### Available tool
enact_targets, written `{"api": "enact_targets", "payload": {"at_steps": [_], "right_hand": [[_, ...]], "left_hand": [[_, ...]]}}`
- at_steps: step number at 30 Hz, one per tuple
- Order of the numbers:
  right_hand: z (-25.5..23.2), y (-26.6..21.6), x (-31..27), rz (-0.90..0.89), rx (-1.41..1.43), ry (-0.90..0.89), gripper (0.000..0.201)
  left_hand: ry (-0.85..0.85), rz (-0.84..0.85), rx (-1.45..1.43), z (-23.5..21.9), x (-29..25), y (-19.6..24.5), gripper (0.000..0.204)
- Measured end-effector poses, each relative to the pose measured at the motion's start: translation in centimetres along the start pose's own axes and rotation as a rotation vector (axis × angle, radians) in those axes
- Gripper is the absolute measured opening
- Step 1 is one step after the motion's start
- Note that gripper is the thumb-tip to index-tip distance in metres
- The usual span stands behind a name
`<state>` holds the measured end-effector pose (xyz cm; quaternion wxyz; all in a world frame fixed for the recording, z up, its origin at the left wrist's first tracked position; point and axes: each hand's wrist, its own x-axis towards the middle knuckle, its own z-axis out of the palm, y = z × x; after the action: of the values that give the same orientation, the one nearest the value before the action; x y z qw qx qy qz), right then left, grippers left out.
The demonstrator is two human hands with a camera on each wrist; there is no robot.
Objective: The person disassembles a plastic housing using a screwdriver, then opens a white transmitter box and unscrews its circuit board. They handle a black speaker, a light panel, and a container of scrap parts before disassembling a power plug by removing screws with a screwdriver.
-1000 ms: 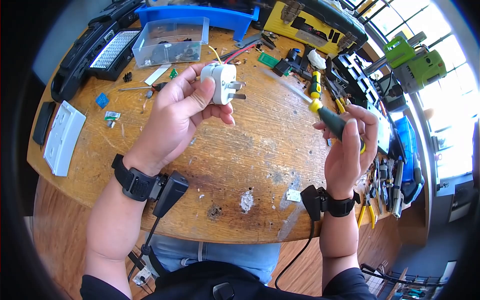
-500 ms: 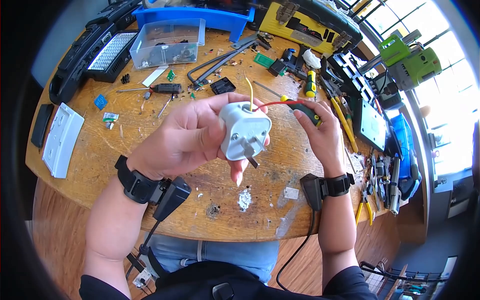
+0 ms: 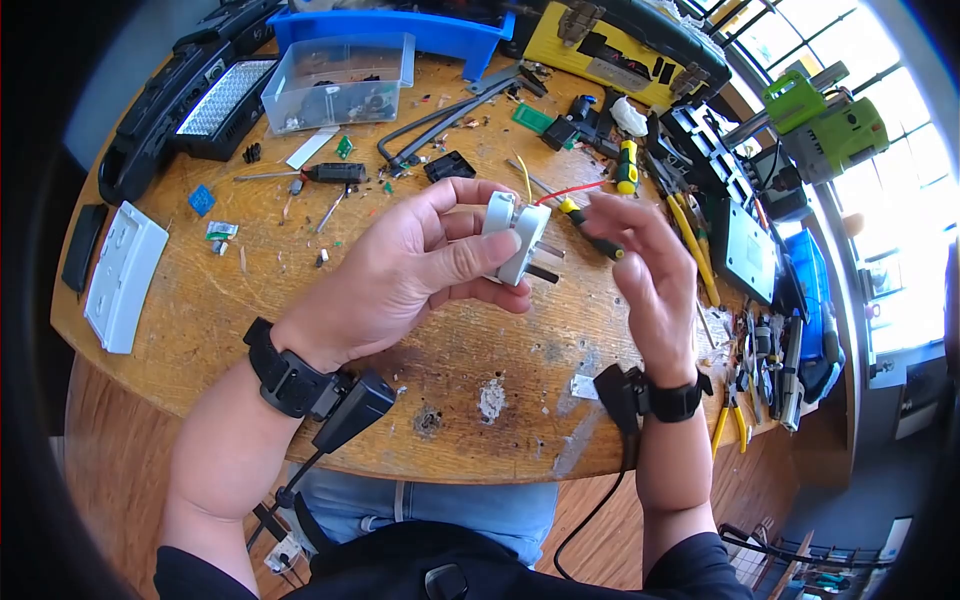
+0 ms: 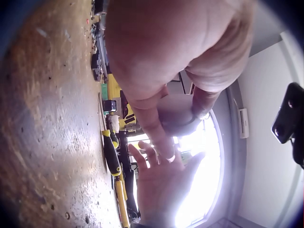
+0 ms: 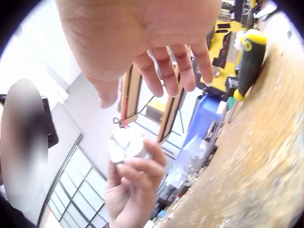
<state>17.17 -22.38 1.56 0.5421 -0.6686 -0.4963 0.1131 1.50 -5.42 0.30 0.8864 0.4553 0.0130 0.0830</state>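
Pinched between the thumb and fingers of my left hand (image 3: 395, 265) is a white plug (image 3: 527, 240), its flat metal pins pointing right. From its top come a short yellow wire (image 3: 525, 178) and a red wire (image 3: 572, 191). My right hand (image 3: 655, 275) hovers just right of the plug, near the red wire's end. In the right wrist view its fingers (image 5: 166, 71) are loosely extended and hold nothing. Below that hand, a green and yellow screwdriver (image 3: 598, 232) lies on the table, partly hidden behind the hand in the head view.
Behind the plug lie a small black box (image 3: 450, 166) and a bent dark metal frame (image 3: 440, 130). A clear bin (image 3: 335, 105) stands at the back left, a yellow toolbox (image 3: 600, 60) at the back. Pliers (image 3: 738, 410) and other tools crowd the right edge.
My right hand has put the screwdriver down on the table and come toward the plug. My left hand has moved the plug right, toward the middle, and turned it so its pins point right again.
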Motion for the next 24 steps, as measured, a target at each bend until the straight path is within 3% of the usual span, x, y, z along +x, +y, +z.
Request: {"api": "enact_targets", "payload": {"at_steps": [2,4,6,10,14,16,18,24], "right_hand": [[1.6,-0.5,-0.5,-0.064,0.136,-0.127,0.069],[2.9,-0.9,-1.1,-0.043,0.094,-0.162,0.071],[3.4,-0.9,-1.3,0.002,0.125,-0.101,0.065],[3.0,-0.5,-1.3,0.039,0.089,-0.083,0.057],[2.6,-0.9,-1.1,0.042,0.301,-0.104,0.058],[2.2,-0.9,-0.9,0.074,0.584,-0.123,0.057],[1.9,-0.8,-0.7,0.005,0.639,-0.153,0.058],[1.5,-0.4,-0.5,0.104,0.817,-0.102,0.063]], "left_hand": [[0.005,-0.010,0.046,0.2,-0.1,-0.2,0.051],[0.005,-0.023,0.091,0.5,-0.1,-0.4,0.051],[-0.009,-0.015,0.277,0.6,-0.1,-0.5,0.052],[-0.036,-0.089,0.111,0.8,-0.3,-0.3,0.059],[-0.072,-0.022,-0.041,0.8,-0.3,-1.0,0.064],[-0.054,0.034,-0.103,1.0,-0.3,-1.0,0.063],[-0.079,0.051,-0.088,0.7,-0.2,-0.8,0.062],[-0.065,0.045,-0.046,0.0,-0.1,0.2,0.056]]}}
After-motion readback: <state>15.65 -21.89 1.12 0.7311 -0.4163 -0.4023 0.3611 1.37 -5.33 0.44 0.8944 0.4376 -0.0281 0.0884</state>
